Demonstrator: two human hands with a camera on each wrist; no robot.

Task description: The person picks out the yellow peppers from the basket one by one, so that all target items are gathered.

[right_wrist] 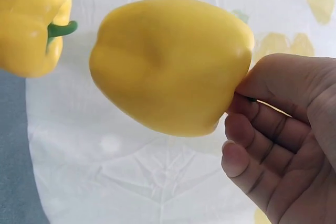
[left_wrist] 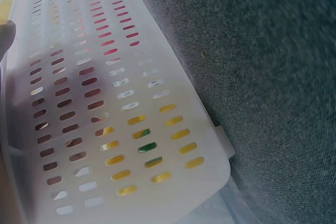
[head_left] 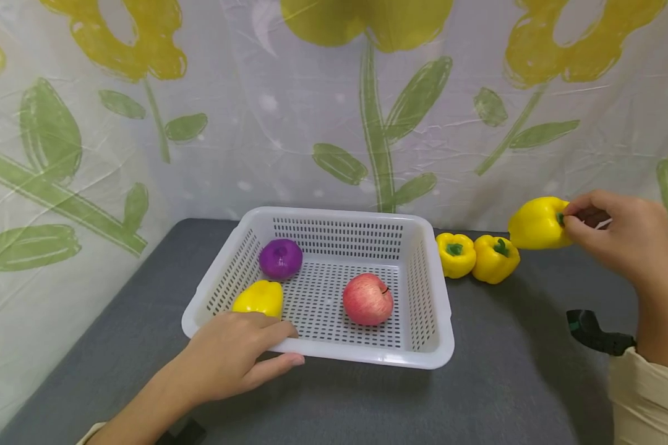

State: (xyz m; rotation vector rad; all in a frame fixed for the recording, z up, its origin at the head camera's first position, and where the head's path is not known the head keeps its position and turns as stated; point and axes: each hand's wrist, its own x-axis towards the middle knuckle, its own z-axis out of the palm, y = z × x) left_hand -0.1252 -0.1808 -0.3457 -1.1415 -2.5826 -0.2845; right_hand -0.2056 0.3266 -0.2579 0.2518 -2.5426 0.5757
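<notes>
My right hand (head_left: 629, 238) pinches a yellow bell pepper (head_left: 540, 223) by its green stem, above the table at the right. In the right wrist view this bell pepper (right_wrist: 170, 66) lies sideways in the air, its stem end at the fingertips. With the thumb outside and the fingers over the near rim, my left hand (head_left: 236, 355) grips a white plastic basket (head_left: 367, 353). Inside the basket are a purple round vegetable, perhaps an onion (head_left: 281, 259), a red apple (head_left: 368, 300) and another yellow bell pepper (head_left: 260, 298), partly hidden behind the left hand.
Two more yellow bell peppers (head_left: 456, 254) (head_left: 496, 258) stand side by side against the basket's right side. The grey table (head_left: 495, 383) meets a flower-printed cloth (head_left: 245, 123) behind and to the left.
</notes>
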